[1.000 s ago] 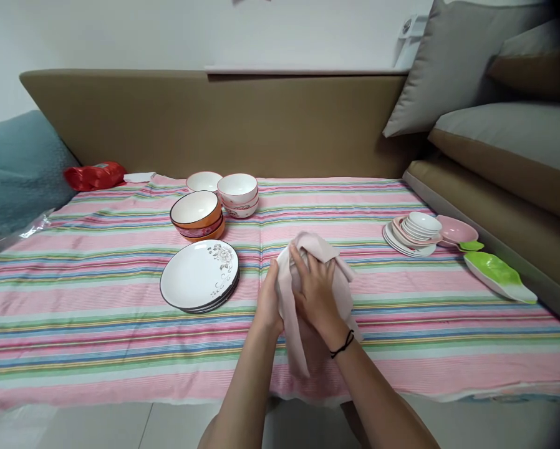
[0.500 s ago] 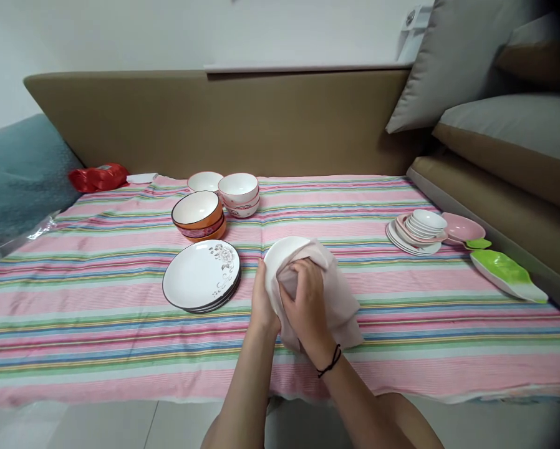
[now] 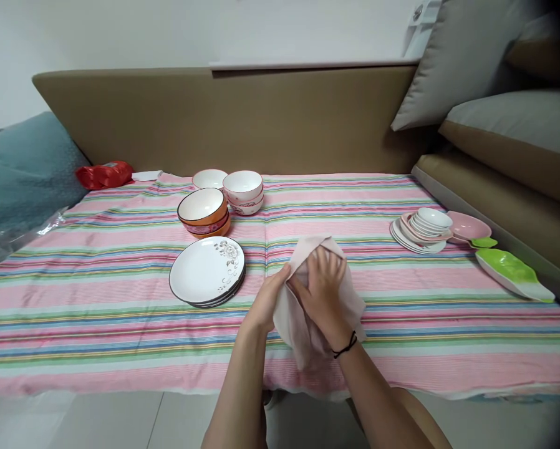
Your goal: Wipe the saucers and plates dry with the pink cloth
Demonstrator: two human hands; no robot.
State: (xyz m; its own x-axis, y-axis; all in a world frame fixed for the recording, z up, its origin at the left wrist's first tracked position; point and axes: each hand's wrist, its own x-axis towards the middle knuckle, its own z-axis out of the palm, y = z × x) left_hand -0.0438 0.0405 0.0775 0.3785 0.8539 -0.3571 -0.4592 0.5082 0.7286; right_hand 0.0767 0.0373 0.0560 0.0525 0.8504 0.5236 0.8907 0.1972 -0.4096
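A pale pink cloth (image 3: 287, 318) lies draped in front of me and hides the white dish that it covers. My left hand (image 3: 265, 301) is closed on the left edge of the covered dish, thumb on top. On the cloth, my right hand (image 3: 324, 287) lies with fingers spread, pressing down into it; a black band circles that wrist. To the left of my hands stands a stack of white plates (image 3: 202, 271) with dark rims and a grey flower pattern.
Behind the plates are stacked orange bowls (image 3: 204, 209) and white bowls with red rims (image 3: 243, 187). At right lie small white dishes (image 3: 434, 218), a pink dish (image 3: 469, 226) and a green leaf-shaped dish (image 3: 511, 271). A striped cloth (image 3: 121, 299) covers the surface; cushions (image 3: 518, 125) flank it.
The white dish showed at its left rim before and is now fully covered by the cloth. My right hand's fingers, bunched in the cloth earlier, are now spread. The view has shifted slightly.
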